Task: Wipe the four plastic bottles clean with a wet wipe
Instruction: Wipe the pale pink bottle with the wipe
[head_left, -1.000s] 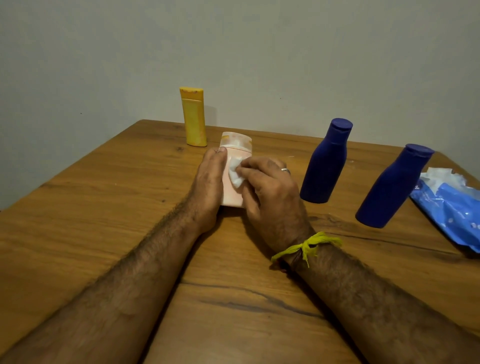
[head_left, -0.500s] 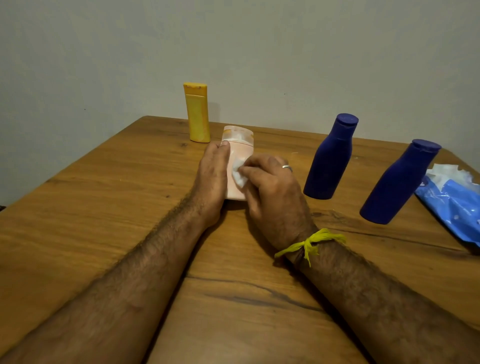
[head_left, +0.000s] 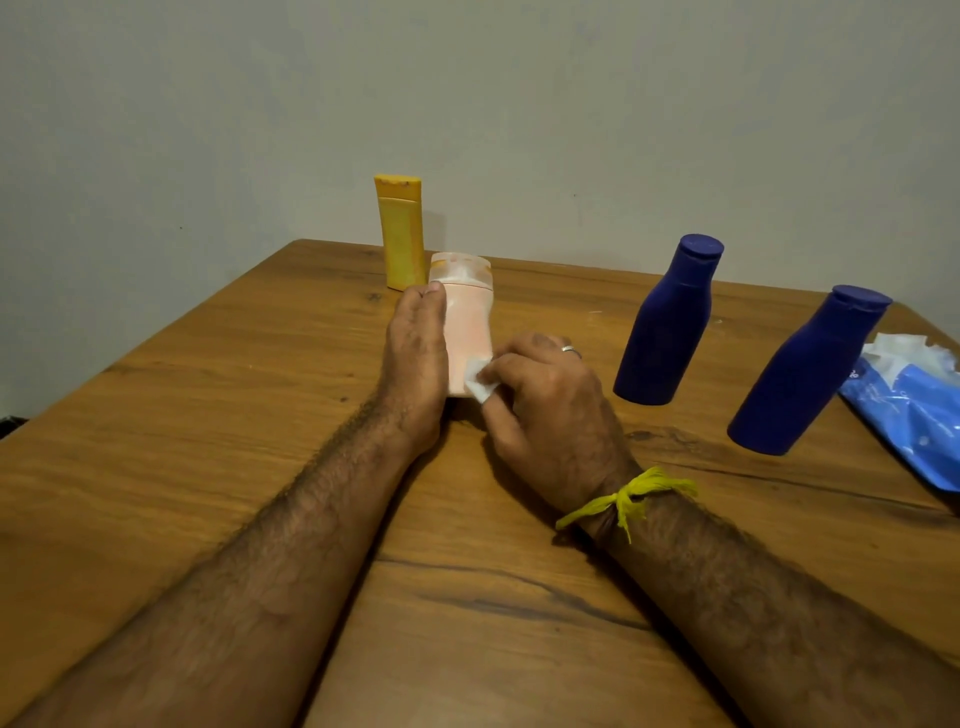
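A pale pink bottle (head_left: 467, 322) stands upright in the middle of the wooden table (head_left: 208, 415). My left hand (head_left: 418, 358) holds it from the left side, fingers reaching up to its cap. My right hand (head_left: 545, 410) pinches a small white wet wipe (head_left: 477, 382) against the bottle's lower front. A yellow bottle (head_left: 400, 234) stands behind it near the wall. Two dark blue bottles, one nearer the middle (head_left: 667, 322) and one further right (head_left: 808, 371), stand to the right.
A blue pack of wet wipes (head_left: 914, 410) lies at the table's right edge with white wipes showing at its top. A plain grey wall rises right behind the table's far edge.
My right hand has slid the wipe down the pink bottle from its upper part to near its base. My left hand keeps its hold on the bottle.
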